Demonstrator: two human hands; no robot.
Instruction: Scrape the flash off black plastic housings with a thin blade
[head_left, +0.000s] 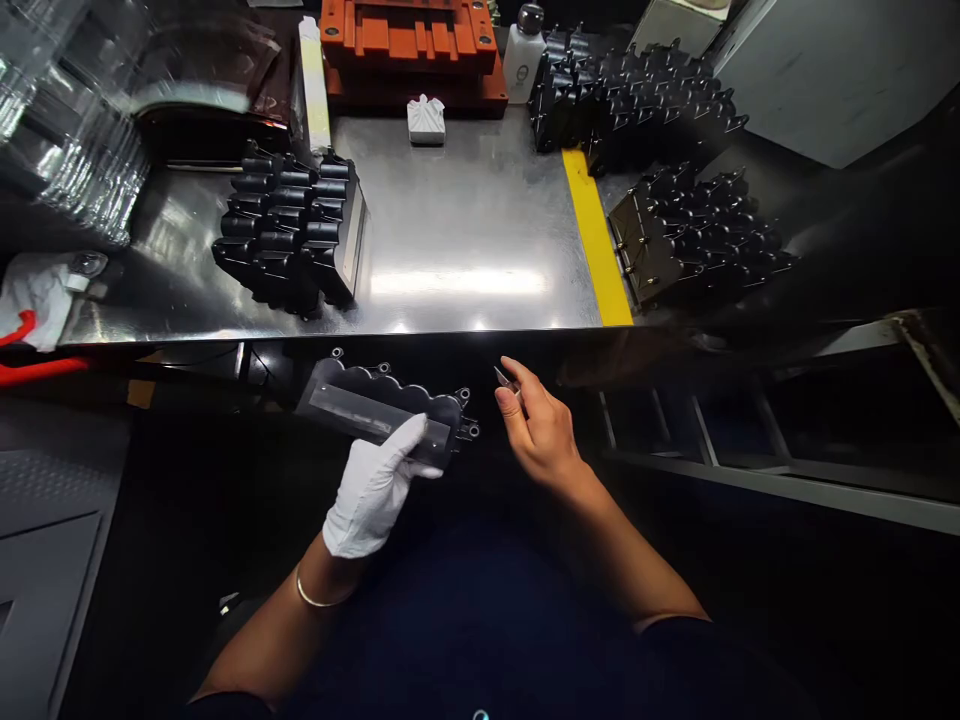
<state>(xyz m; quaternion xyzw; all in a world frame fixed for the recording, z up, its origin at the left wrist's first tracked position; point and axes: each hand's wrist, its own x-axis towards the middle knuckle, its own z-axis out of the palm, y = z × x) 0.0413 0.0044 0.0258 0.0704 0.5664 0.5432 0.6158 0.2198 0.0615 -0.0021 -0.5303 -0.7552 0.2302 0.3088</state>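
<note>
Down at the front edge of the bench, my eye goes first to the left hand (373,490) in a white nitrile glove, closed around a black molded plastic housing (382,405) with its thumb across a flat grey strip (352,412) on the face. Right hand (541,425) is bare, fingers pinched nearly shut on a small shiny metal tool (504,377), too small to tell whether it's a blade or tweezers, tip angled toward the housing. If it's sharp, one slip could score the housing or nick the glove, and bare fingers that close could smudge the strip. Further out, stacks of matching black housings (289,230) sit on a steel table (465,230) by a yellow tape line (596,235), near enough that a careless elbow could topple them
</note>
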